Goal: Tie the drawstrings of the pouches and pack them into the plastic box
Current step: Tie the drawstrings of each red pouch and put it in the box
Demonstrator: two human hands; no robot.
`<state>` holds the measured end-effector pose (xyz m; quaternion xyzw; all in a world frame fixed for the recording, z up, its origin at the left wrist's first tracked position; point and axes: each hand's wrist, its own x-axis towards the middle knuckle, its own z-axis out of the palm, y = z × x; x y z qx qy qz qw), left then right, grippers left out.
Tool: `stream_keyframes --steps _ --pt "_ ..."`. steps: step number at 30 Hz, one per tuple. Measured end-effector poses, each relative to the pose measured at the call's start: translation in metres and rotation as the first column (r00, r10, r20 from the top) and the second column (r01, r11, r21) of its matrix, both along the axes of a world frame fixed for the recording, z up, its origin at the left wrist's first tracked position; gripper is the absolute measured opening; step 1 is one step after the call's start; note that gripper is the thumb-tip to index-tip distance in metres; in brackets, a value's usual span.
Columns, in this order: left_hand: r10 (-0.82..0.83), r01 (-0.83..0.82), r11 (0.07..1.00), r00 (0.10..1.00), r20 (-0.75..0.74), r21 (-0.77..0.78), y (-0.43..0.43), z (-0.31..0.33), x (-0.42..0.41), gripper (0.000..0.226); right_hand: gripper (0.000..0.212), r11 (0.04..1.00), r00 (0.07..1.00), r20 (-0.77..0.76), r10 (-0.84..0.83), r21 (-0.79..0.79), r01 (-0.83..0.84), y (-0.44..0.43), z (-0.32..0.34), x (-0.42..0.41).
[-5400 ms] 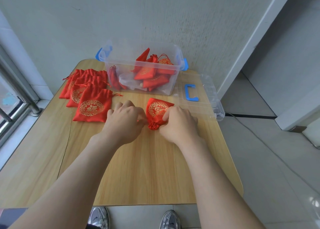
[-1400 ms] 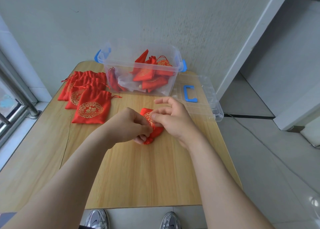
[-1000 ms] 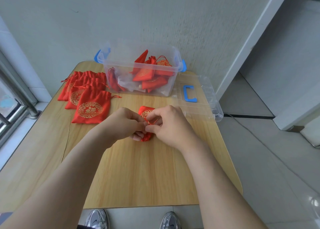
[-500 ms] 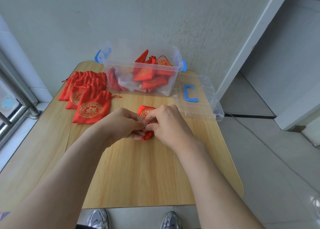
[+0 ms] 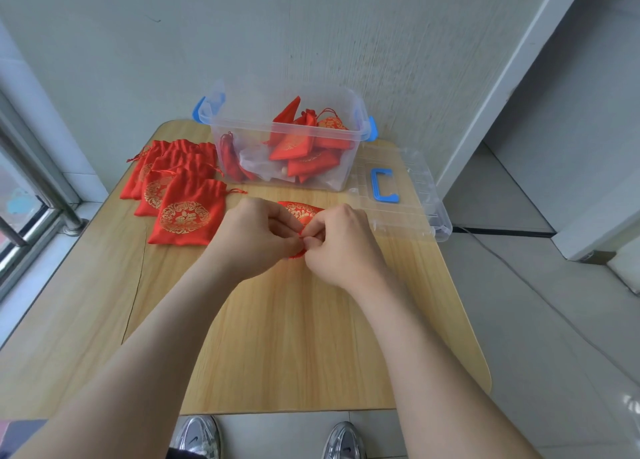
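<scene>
My left hand (image 5: pixel 258 236) and right hand (image 5: pixel 341 247) cover most of the pouch (image 5: pixel 301 210) at mid-frame, and its drawstring (image 5: pixel 300 237) is too thin to trace.

Not much to go on: both forearms are bare right up to where the frame cuts them off, and the left hand (image 5: pixel 256 236) and right hand (image 5: pixel 341 247) are bare too. Below the counter (image 5: pixel 277 354) edge there's a pair of shiny silver sneakers, left shoe (image 5: pixel 197 438) and right shoe (image 5: pixel 343 441), with rounded toes and a small dark logo mark on each. There's a sliver of dark fabric (image 5: pixel 183 454) by the left one, can't tell what garment.
</scene>
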<state>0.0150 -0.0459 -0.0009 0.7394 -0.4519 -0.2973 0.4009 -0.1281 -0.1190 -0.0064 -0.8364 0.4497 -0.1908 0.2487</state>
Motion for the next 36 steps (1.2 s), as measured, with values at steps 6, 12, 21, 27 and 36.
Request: stream_keyframes --steps 6,12,21,27,36 --pt "0.095 -0.049 0.974 0.974 0.204 -0.22 -0.004 -0.003 -0.014 0.022 0.02 0.996 0.991 0.107 -0.082 0.056 0.076 -0.004 0.008 0.0" --pt "0.156 -0.018 0.922 0.931 0.329 -0.387 -0.005 -0.007 -0.018 0.026 0.02 0.995 0.981 0.17 -0.092 0.044 0.086 -0.009 0.013 -0.001" --pt "0.087 0.083 0.906 0.923 0.375 -0.415 -0.009 -0.01 -0.016 0.028 0.02 0.941 0.938 0.296 -0.184 0.33 0.08 -0.008 0.013 -0.007" --pt "0.04 0.102 0.916 0.939 0.341 -0.389 -0.009 -0.013 -0.012 0.025 0.017 0.813 0.889 0.383 -0.25 0.581 -0.022 -0.01 0.014 -0.014" --pt "0.052 0.044 0.932 0.967 0.251 -0.36 0.006 -0.011 -0.01 0.018 0.005 0.508 0.868 0.365 -0.338 0.847 -0.158 -0.011 0.011 -0.011"
